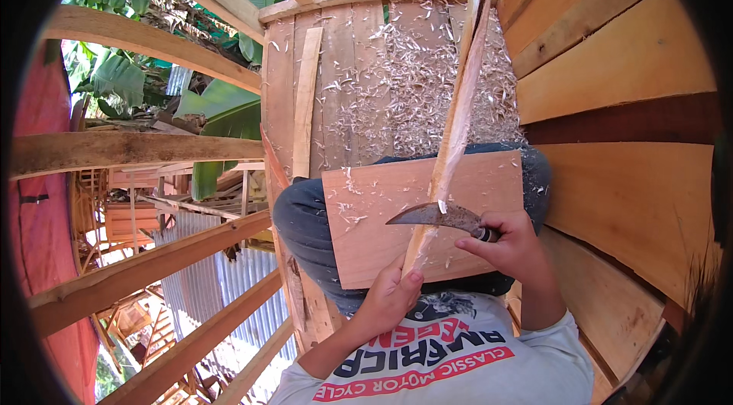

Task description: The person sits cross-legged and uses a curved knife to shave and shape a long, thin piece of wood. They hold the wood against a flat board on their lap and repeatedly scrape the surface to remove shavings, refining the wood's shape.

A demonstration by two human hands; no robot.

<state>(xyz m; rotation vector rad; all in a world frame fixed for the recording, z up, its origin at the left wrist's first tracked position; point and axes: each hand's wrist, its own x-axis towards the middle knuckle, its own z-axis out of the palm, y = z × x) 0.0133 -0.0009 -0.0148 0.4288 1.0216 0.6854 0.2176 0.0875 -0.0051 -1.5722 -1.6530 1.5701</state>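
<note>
My left hand (392, 297) is wrapped round the near end of a long, rough wooden strip (454, 126), which slants away from me up past the far edge of the floor. In my right hand (511, 246) is the dark handle of a knife with a curved blade (439, 214). The blade lies across the strip a little beyond my left hand, its tip pointing left. A pale curl of wood stands at the blade's far edge. Under both, a flat wooden board (366, 229) rests across my lap, with a few shavings on it.
Wood shavings (416, 92) cover much of the plank floor (340, 61) ahead. A flat wooden slat (307, 96) lies left of them. Wooden rails (145, 145) run along the open left side, with corrugated metal sheets (221, 267) below. A plank wall (618, 199) rises close on my right.
</note>
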